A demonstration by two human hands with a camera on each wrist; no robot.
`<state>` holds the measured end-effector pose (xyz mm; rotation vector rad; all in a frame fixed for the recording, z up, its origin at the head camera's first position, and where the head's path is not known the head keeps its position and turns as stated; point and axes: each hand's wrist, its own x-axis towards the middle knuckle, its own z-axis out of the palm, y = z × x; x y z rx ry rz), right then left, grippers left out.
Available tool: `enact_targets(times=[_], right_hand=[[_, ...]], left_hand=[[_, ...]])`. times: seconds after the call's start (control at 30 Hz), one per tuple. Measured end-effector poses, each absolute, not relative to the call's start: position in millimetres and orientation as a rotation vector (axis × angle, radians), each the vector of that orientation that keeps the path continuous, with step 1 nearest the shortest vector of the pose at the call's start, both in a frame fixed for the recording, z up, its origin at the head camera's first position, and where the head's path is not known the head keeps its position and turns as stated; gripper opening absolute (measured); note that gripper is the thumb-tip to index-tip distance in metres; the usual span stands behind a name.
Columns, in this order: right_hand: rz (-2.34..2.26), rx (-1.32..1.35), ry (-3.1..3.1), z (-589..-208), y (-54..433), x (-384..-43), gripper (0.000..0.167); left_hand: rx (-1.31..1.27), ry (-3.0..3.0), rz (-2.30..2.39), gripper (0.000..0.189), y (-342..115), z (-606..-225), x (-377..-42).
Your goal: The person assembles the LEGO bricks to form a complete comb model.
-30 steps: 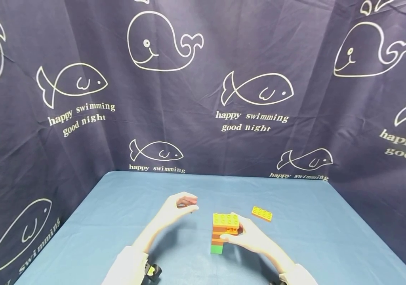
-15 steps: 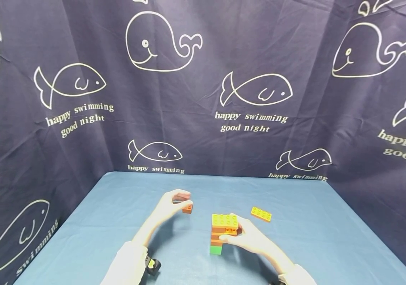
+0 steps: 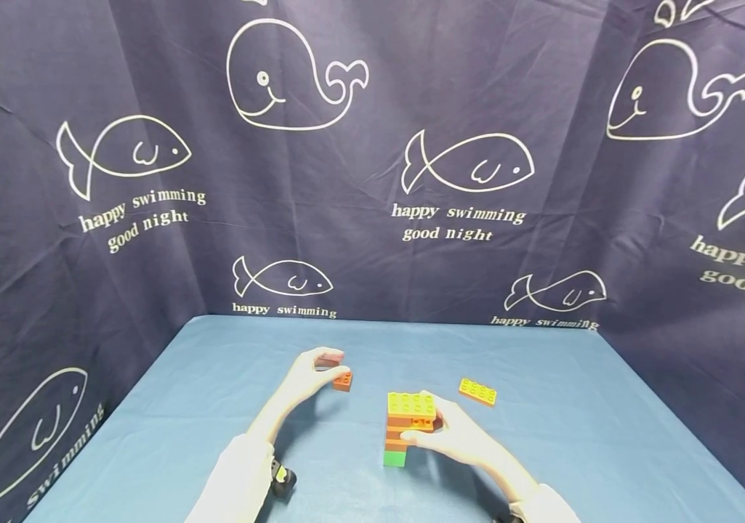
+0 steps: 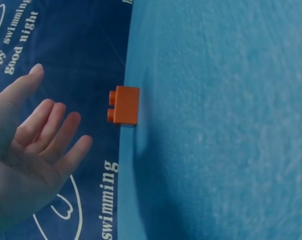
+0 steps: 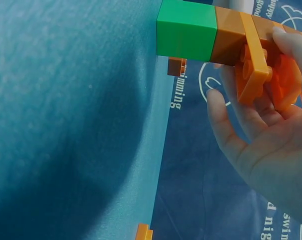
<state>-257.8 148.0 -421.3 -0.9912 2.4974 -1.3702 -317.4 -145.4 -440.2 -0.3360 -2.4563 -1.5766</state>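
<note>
On the table, a small orange-red toy building brick (image 3: 343, 381) stands just beyond my left hand (image 3: 309, 374). In the left wrist view that brick (image 4: 126, 106) is apart from the left hand (image 4: 36, 150), whose fingers are loosely bent around nothing. My right hand (image 3: 457, 434) grips the upper part of a building-brick tower (image 3: 395, 438) from the right, thumb in front. This tower has a green block (image 5: 186, 31) at the bottom, brown and orange layers above, and a yellow studded plate (image 3: 411, 404) on top. The right fingers (image 5: 226, 125) partly show below the tower.
A loose yellow studded plate (image 3: 477, 391) lies flat on the blue table (image 3: 542, 450), behind and right of the tower. A dark curtain (image 3: 372, 160) printed with fish and whales hangs around the back and sides.
My left hand has drawn back to the left, so the orange-red brick, mostly hidden behind it before, now shows on the table. The right hand keeps its grip on the tower.
</note>
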Motion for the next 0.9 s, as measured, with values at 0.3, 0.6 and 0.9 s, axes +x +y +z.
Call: enact_targets(times=[0.3, 0.6, 0.9], right_hand=[[-1.343, -0.981, 2.528, -421.5, 148.5, -258.5, 0.042], [-1.376, -0.996, 2.492, -422.8, 149.8, -258.1, 0.044], [-1.371, -0.987, 2.512, -425.0, 149.3, -258.5, 0.044]], left_hand=[[-0.32, -2.49, -1.497, 0.044, -146.8, -447.8, -325.8], [-0.35, -2.576, -1.462, 0.046, -147.3, -454.1, -331.9], [-0.369, -2.675, -1.408, 0.046, -147.6, -459.5, -335.3]])
